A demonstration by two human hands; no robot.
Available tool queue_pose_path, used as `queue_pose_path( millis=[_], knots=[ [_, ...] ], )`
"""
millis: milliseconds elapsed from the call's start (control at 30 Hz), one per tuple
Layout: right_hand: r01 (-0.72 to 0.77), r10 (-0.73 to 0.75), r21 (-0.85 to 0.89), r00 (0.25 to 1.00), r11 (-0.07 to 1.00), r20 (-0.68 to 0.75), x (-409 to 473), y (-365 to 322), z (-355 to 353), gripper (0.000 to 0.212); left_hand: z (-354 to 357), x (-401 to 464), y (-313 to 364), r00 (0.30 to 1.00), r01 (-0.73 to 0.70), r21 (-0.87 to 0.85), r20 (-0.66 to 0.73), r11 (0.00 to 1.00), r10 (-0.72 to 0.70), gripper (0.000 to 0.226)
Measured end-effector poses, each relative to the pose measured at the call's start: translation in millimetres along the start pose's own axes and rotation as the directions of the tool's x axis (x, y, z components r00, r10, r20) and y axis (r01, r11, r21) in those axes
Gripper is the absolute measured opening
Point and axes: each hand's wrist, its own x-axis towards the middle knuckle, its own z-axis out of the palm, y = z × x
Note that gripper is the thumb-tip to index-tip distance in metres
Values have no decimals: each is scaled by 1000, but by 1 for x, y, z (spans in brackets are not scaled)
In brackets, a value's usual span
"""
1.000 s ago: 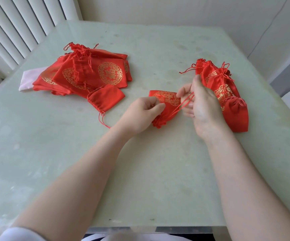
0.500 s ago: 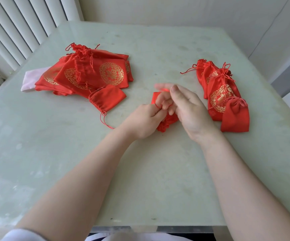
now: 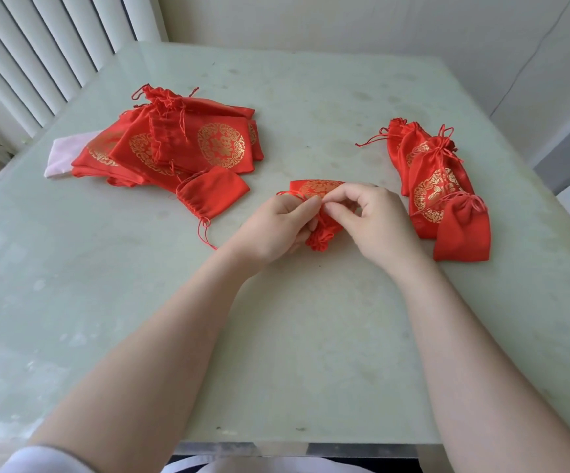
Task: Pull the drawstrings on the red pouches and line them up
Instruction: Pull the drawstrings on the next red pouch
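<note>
Nearest the camera, a white sleeve (image 3: 38, 460) is seen at the bottom edge, and two bare forearms are stretched out over the pale green worktop (image 3: 311, 370). At mid-worktop a red pouch (image 3: 317, 191) is held between both hands. It is gripped by the left hand (image 3: 276, 227), fingers curled round its gathered neck, thumb pressed against the cloth. It is pinched from the other side by the right hand (image 3: 375, 220), thumb and forefinger closed at the neck just beside the left thumb, the other fingers bent. Whether the cord itself is caught in that pinch cannot be told. The gold-printed body of the pouch is seen beyond the knuckles, and its ruffled mouth (image 3: 319, 242) is bunched below them, towards the camera.

To the right, just beside the right hand, a row of cinched pouches (image 3: 437, 186) is laid overlapping, running away from the camera, with a plain red one (image 3: 462, 230) placed nearest. To the left, well apart from the hands, a loose heap of flat pouches (image 3: 188, 145) is piled, gold roundels showing, and a small plain pouch (image 3: 213, 192) is set at its near edge with cords trailing. A pink cloth (image 3: 63, 157) is tucked under the heap's far left side. Beyond, white blinds (image 3: 38, 46) are seen at the left.
</note>
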Motion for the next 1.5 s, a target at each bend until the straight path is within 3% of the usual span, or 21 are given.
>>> queue_pose_path(
  millis=[100,200,400,467,567,667,767,867,1000,1133,1233,1333,1500],
  knots=[
    [34,-37,-32,995,999,-95,1,-1,-4,18,-1,0,1,1000,18,30,-21,999,-17,45],
    [28,-25,24,995,999,-91,0,-5,-6,20,-2,1,0,1000,18,-15,-16,1000,-18,43],
    [-129,74,329,982,935,176,-5,-16,-4,19,-6,3,-2,1000,26,-84,-5,996,-26,38],
    [-186,94,354,961,916,261,-7,-19,-2,20,-6,3,-4,1000,8,-67,-10,998,-9,37],
    [-260,160,376,947,889,278,-7,-18,-1,22,-6,3,-5,997,-7,-92,-71,996,1,32],
    [-198,166,298,978,934,130,-4,-11,-2,20,-7,2,-5,997,-31,-116,-77,993,22,28],
    [-26,29,59,998,998,-57,1,-3,-8,19,-6,0,-3,996,-52,-85,-79,995,45,28],
    [58,-59,14,998,998,7,1,0,-8,18,-3,0,-6,992,-88,-40,-96,995,84,22],
    [61,-59,-38,997,997,38,1,3,-2,17,-4,1,-10,980,-156,-44,-134,987,149,17],
    [42,-39,-61,998,997,51,2,5,-3,9,-7,4,-12,964,-209,157,-133,965,231,15],
    [24,-15,-104,996,994,88,2,7,-8,15,-8,6,-17,921,-303,451,-89,840,380,21],
    [-9,20,-102,993,995,115,1,6,-10,14,-9,6,-15,887,-349,501,-97,792,452,8],
    [-40,47,-41,983,998,180,0,1,-6,13,-13,4,-12,887,-349,524,-84,777,455,6]
  ],
)
